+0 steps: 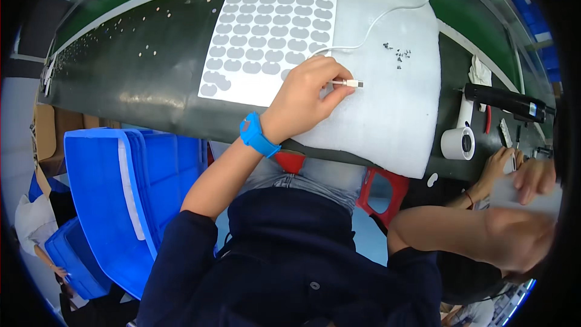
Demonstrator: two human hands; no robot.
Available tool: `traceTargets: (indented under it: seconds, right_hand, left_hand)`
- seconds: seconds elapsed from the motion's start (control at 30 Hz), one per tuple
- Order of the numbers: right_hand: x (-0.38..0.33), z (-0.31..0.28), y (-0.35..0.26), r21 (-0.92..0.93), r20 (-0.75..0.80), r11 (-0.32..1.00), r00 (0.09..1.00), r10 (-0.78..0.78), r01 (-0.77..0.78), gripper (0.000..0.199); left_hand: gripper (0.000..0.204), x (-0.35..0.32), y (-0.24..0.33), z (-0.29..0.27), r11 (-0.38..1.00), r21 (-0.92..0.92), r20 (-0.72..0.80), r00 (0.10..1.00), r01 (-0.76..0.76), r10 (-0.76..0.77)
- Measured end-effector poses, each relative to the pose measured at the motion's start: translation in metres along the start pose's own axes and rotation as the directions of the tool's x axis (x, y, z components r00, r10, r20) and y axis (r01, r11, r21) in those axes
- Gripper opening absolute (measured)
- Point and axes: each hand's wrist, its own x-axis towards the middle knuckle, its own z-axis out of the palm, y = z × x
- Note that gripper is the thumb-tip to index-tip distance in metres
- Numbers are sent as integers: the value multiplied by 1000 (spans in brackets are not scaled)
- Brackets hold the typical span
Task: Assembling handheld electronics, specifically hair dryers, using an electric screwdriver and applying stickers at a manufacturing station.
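My left hand [308,91], with a blue wristband [257,136] at the wrist, pinches the plug end of a white USB cable [357,84] between thumb and fingers. Its metal tip points right, above a white foam sheet [387,121]. From the hand, the cord [369,27] curves away to the far right. Left of the hand lies a white sheet with rows of grey stickers [266,30]. My right arm reaches out to the far right, where my right hand [523,242] is smeared by motion. Beside it is a blurred, pale flat piece [523,197]; whose fingers hold it I cannot tell.
Small dark screws [398,56] lie on the foam. On the right are a black electric screwdriver [505,102], a white tape roll [458,143] and a co-worker's hand [496,166]. Blue crates [100,188] stand at left below the dark table [151,79]. A red stool [387,194] is beneath.
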Motion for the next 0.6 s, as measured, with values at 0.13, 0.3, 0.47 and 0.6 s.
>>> traceTargets:
  seconds: [0.13,0.3,0.47,0.6]
  right_hand:
    - [13,2,1,-43,52,982,981,185,-183,40]
    - [14,8,3,-88,68,923,922,381,-375,36]
    - [-29,19,28,-322,-200,834,829,-523,449,43]
    - [-55,22,109,-127,192,704,679,708,-699,38]
  left_hand:
    - [9,9,-4,-1,1000,18,6,1000,-1,1]
    - [10,10,0,-5,998,54,27,999,-37,35]
    - [10,8,7,-2,1000,-24,31,1000,3,-3]
    - [12,5,17,-11,998,-67,-10,1000,-7,7]
